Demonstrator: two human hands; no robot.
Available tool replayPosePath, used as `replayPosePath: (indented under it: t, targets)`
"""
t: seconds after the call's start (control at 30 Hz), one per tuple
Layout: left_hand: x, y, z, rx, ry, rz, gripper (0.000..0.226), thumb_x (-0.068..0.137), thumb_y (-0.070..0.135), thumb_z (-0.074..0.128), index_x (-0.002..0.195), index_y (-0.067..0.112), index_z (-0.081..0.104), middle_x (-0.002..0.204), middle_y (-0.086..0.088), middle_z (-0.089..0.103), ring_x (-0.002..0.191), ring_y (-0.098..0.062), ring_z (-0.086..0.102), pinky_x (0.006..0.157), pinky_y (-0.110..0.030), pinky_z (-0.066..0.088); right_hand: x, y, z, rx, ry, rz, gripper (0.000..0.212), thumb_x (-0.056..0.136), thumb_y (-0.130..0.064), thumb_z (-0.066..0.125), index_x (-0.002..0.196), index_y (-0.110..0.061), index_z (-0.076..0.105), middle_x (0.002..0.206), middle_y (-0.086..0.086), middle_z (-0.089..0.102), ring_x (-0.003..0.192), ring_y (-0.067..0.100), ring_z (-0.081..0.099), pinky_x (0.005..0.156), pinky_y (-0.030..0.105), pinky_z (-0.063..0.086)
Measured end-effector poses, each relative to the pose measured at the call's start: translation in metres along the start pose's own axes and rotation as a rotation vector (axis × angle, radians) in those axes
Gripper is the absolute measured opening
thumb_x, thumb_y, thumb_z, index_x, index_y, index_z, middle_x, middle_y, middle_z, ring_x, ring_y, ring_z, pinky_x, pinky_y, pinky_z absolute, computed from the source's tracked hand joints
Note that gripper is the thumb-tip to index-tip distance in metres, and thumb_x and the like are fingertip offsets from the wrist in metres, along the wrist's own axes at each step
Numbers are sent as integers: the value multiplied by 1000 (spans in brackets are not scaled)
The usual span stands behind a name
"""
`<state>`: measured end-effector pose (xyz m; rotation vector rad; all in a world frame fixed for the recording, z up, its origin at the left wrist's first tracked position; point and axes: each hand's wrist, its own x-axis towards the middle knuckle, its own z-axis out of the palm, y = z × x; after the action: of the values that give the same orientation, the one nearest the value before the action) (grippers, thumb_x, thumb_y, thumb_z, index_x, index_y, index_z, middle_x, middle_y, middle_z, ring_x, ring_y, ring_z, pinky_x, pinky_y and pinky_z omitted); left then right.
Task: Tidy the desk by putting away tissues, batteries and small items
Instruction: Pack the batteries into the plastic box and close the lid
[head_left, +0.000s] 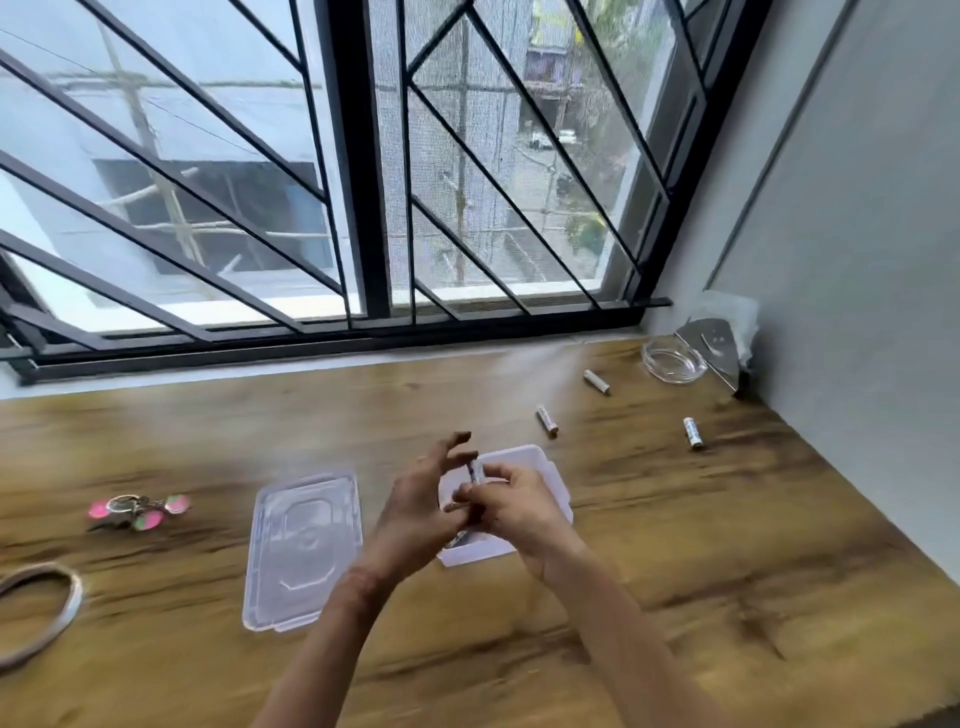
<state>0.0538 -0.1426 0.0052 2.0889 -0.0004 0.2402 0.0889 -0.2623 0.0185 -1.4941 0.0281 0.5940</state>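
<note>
One battery (475, 472) pinched by right fingers (497, 475); left fingers (453, 442) spread beside it, above box (548, 470).

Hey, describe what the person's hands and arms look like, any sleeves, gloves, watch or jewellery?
No sleeves show: the left forearm and right forearm are bare to the picture's bottom edge. The left hand and right hand wear no gloves; no watch shows. A faint reddish band may circle the left wrist, too blurred to be sure.
</note>
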Motion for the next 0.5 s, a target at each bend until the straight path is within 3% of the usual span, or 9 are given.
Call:
replayPosePath:
  t: [0.07,0.13,0.23,0.33,0.5]
  targets:
    - [2,-8,3,109,14,-35,63,76,12,70,133,24,45,128,4,56,116,-6,51,91,-14,38,9,3,-13,-229,107,-48,14,82,-1,60,96,-4,62,80,10,66,65,15,65,70,32,56]
    - [1,-16,4,207,50,-106,58,79,13,68,132,22,47,131,0,53,121,-14,46,94,-14,30,18,4,-24,-608,160,-160,12,77,-5,62,89,-2,65,77,3,64,66,12,59,62,26,47]
    - [-6,-26,6,255,110,-190,51,83,8,61,131,17,48,134,-4,51,126,-17,41,97,-14,25,27,5,-30,-939,5,-191,15,79,-9,65,93,-9,70,84,2,65,82,13,59,66,23,41]
    - [-12,-31,10,237,120,-236,50,85,8,60,132,15,47,136,-3,49,130,-16,39,103,-18,24,35,11,-28,-1086,-101,-166,20,80,-7,64,98,-11,71,97,8,71,92,20,64,73,26,47]
    - [-14,-29,13,212,140,-268,48,86,8,57,133,16,47,138,0,49,130,-14,40,102,-14,23,43,17,-20,-1094,-181,-134,20,79,-3,57,93,-7,72,97,12,71,94,22,65,83,25,48]
